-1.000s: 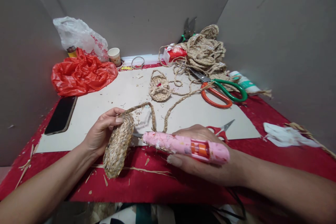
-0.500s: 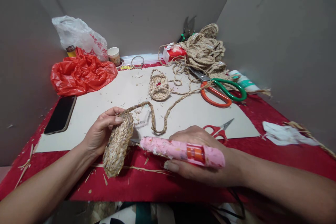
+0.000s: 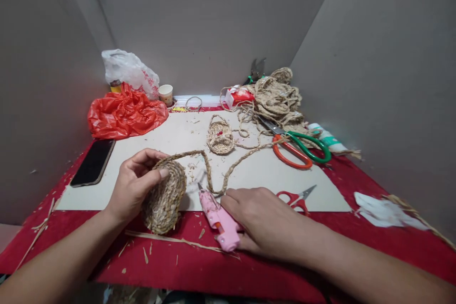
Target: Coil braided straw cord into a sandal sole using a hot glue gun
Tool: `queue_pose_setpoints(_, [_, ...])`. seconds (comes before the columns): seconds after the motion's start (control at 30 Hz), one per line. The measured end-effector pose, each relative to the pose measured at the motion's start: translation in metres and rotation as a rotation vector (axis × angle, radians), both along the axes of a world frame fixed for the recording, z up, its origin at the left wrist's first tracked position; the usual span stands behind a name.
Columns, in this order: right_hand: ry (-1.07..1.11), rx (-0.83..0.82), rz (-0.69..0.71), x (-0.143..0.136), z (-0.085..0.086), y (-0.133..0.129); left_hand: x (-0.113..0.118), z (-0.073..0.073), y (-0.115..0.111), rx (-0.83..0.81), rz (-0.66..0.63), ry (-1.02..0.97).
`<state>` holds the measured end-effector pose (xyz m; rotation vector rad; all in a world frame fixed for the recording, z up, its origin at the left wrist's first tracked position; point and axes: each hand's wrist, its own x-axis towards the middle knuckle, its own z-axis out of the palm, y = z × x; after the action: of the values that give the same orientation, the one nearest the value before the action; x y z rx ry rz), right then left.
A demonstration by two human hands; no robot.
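Observation:
An oval woven straw piece (image 3: pixel 166 199) is pinched at its upper end by my left hand (image 3: pixel 137 180), thumb on its face. From its top a braided straw cord (image 3: pixel 228 175) loops to the right across the board. My right hand (image 3: pixel 258 218) is around a pink glue gun (image 3: pixel 219 218), whose nozzle points up and left, a little right of the woven piece. The fingers on the gun's far side are partly hidden. A small woven slipper shape (image 3: pixel 220 137) with a red bead lies behind, on the pale board.
Large scissors (image 3: pixel 292 149) and a straw braid heap (image 3: pixel 278 97) are at the back right, small red scissors (image 3: pixel 297 199) nearer. At left are a phone (image 3: pixel 93 162), a red plastic bag (image 3: pixel 126 114) and a paper cup (image 3: pixel 166 94).
My right hand has turned the glue gun from lying crosswise to nozzle up-left, lower against the table. The woven piece is tilted slightly differently in my left hand. The camera view has shifted upward.

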<state>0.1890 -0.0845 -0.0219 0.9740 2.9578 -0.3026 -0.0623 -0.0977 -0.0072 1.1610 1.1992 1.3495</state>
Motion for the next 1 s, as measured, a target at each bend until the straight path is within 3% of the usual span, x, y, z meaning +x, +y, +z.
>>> queue_pose_setpoints(0.17, [0.06,-0.055,-0.001,0.01,0.022,-0.003,-0.001,0.003,-0.008,0.14,0.015,0.076])
queue_pose_setpoints(0.3, [0.527,0.088,-0.05,0.01,0.041,-0.001,0.0,0.004,-0.013,0.173,0.009,0.152])
queue_pose_setpoints(0.4, [0.799,0.238,0.0,-0.006,0.042,0.008,0.001,0.003,-0.015,0.188,-0.016,0.197])
queue_pose_setpoints(0.67, [0.951,0.127,0.183,-0.039,0.028,0.035,0.001,0.0,-0.016,0.12,-0.125,0.134])
queue_pose_setpoints(0.8, [0.945,0.291,0.244,-0.037,0.023,0.033,0.003,-0.002,-0.014,0.095,-0.149,0.085])
queue_pose_setpoints(1.0, [0.731,0.616,0.241,-0.035,0.017,0.028,0.004,-0.008,-0.01,0.064,-0.16,0.015])
